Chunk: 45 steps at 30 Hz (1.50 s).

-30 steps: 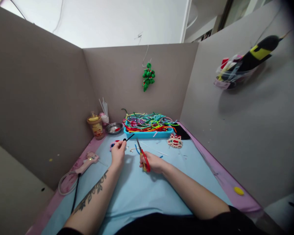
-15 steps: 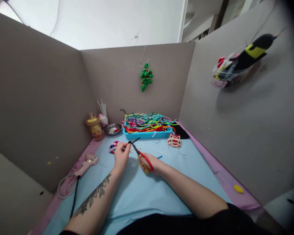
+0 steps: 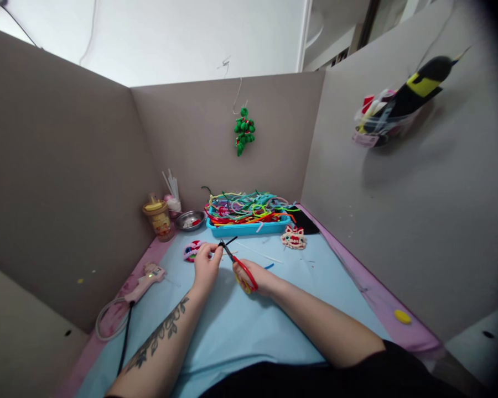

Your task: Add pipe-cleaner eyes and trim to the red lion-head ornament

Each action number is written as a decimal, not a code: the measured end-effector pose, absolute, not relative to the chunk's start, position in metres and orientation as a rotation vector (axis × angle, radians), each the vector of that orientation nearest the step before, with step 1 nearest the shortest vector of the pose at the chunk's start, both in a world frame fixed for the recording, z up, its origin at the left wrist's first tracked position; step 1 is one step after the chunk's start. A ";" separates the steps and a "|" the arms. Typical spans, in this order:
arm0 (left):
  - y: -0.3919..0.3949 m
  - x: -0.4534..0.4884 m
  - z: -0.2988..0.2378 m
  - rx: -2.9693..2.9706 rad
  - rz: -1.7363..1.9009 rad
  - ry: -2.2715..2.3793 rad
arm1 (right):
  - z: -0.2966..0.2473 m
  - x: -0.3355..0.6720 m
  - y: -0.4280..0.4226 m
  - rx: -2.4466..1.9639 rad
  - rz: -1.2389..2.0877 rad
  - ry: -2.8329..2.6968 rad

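Observation:
My left hand (image 3: 207,265) pinches a short black pipe cleaner (image 3: 231,241) between thumb and fingertips, above the blue table cover. In my right hand (image 3: 255,277) is a pair of scissors (image 3: 244,267) with red and yellow handles. Their blades point up and left and meet the black pipe cleaner close to my left fingertips. Partly behind my left hand lies a pink and purple pipe cleaner piece (image 3: 191,251). A cream and red animal-face piece (image 3: 293,238) rests further right.
A blue tray (image 3: 249,229) heaped with coloured pipe cleaners stands at the back. A metal bowl (image 3: 190,220) and a lidded cup (image 3: 159,223) are left of it. The pink glue gun (image 3: 145,283) and its cord lie at left. Grey panels (image 3: 216,127) enclose three sides.
The scissors' handles have come closer together, with the blades still at the black pipe cleaner. Both hands stay nearly in place; the whole view has shifted slightly.

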State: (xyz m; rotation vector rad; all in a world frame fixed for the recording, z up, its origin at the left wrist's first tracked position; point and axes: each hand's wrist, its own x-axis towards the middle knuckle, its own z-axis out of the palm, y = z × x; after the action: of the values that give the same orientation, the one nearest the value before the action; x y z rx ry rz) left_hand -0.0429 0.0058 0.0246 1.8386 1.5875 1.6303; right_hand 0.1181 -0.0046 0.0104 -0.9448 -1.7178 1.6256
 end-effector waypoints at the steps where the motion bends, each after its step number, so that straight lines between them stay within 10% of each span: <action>1: 0.006 -0.043 0.024 1.831 1.627 1.590 | 0.011 0.118 -0.005 -0.955 1.622 -1.715; 20: 0.033 -0.055 -0.004 1.146 1.598 1.533 | 0.008 0.106 0.032 -1.178 1.564 -1.824; 31: 0.026 -0.048 0.002 1.039 1.346 1.499 | 0.018 0.172 0.056 -1.929 0.324 -2.163; 45: 0.003 -0.029 0.019 1.180 1.130 1.081 | 0.021 0.139 0.018 -0.776 0.426 -1.973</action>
State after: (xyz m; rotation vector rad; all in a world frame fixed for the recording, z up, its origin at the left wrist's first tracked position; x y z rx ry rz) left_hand -0.0288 0.0031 0.0188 1.1795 1.0805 1.1300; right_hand 0.1391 0.0179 0.0208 -0.7765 -1.9731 0.4256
